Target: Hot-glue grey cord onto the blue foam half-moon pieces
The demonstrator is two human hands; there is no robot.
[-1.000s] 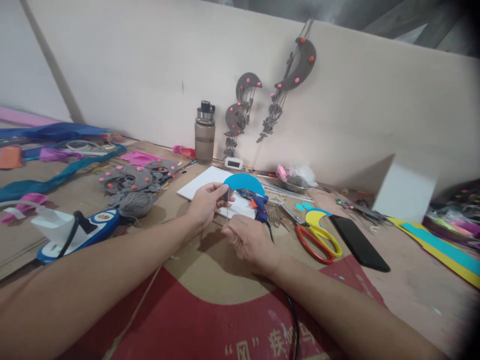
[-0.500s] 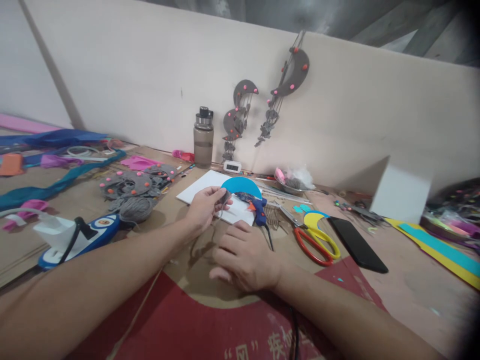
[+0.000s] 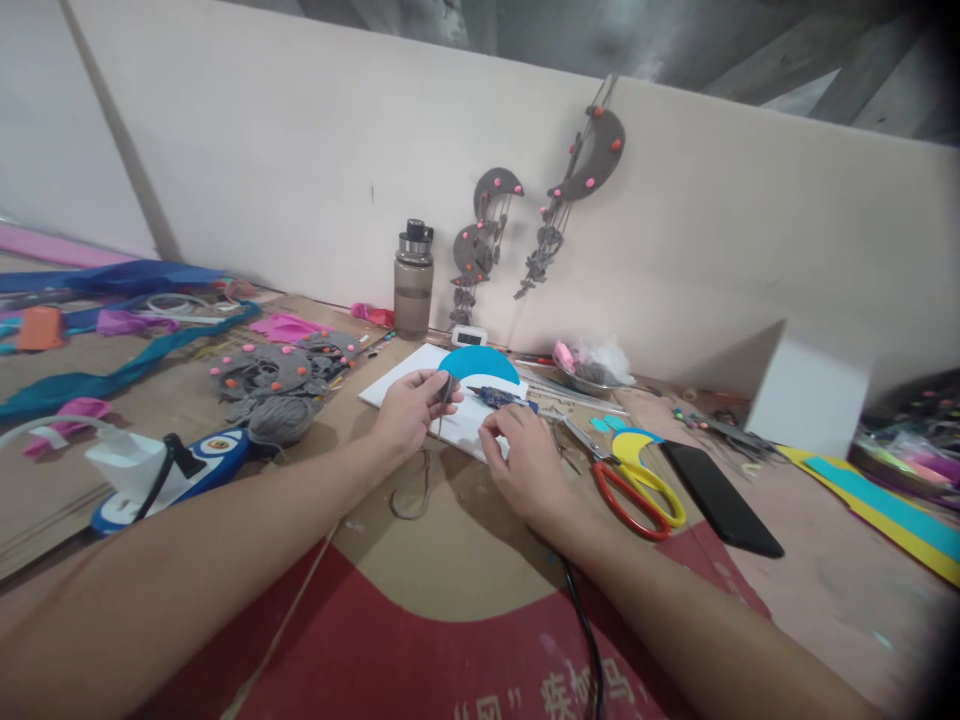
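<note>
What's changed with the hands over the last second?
The right hand let go of the grey string, dropped to the cardboard, then moved forward and closed on the blue glue gun. The left hand kept its pinch on the string beside the blue half-circle. Scissors and phone stayed put.

The right hand (image 3: 523, 452) covers the body of the blue glue gun (image 3: 501, 398); only its nozzle end shows. The small grey piece (image 3: 445, 389) pinched by the left hand (image 3: 410, 408) is too small to identify. Both forearms are cut off by the lower edge. The items at the far right (image 3: 911, 455) are blurred.
</note>
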